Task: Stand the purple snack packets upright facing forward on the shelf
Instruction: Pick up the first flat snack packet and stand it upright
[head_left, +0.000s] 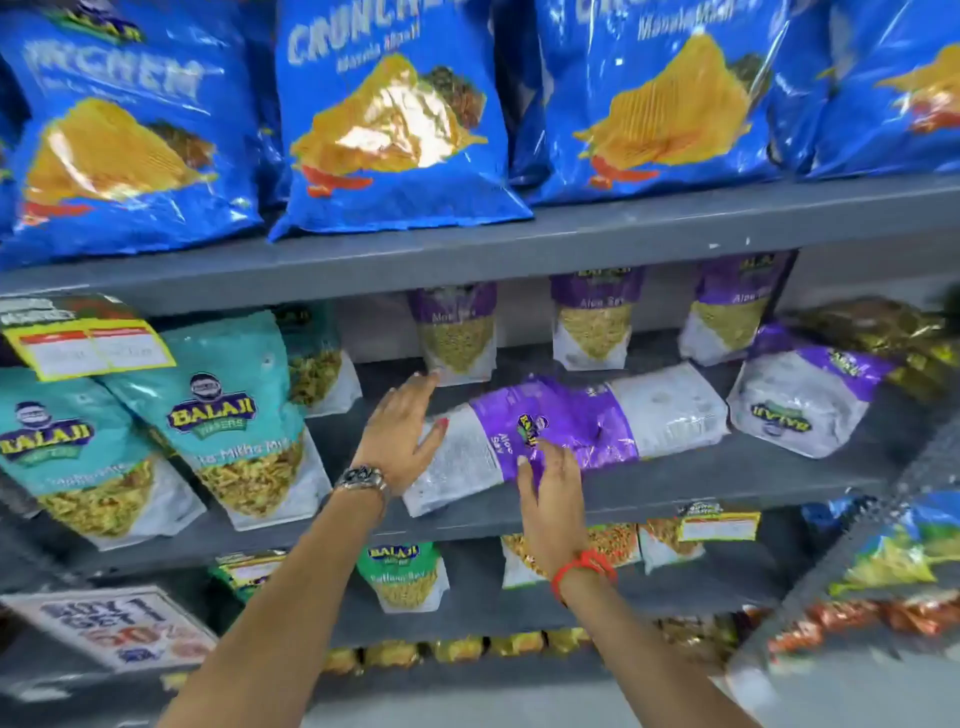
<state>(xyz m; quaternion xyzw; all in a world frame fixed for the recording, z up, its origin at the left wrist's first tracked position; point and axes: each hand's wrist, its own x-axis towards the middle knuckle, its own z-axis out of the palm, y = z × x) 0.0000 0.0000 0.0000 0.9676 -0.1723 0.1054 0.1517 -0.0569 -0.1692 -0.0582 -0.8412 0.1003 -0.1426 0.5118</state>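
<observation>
With both hands' fingers spreading wide, left hand (402, 434) and right hand (550, 493) are pressing without gripping the flat purple Aloo Sev packet (524, 441) at mid-frame, risking it sliding off the shelf (675, 480) edge.

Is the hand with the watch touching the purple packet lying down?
Touching. The head view shows the left hand flat against the white end of the lying purple packet, thumb overlapping it, no gap visible.
</observation>
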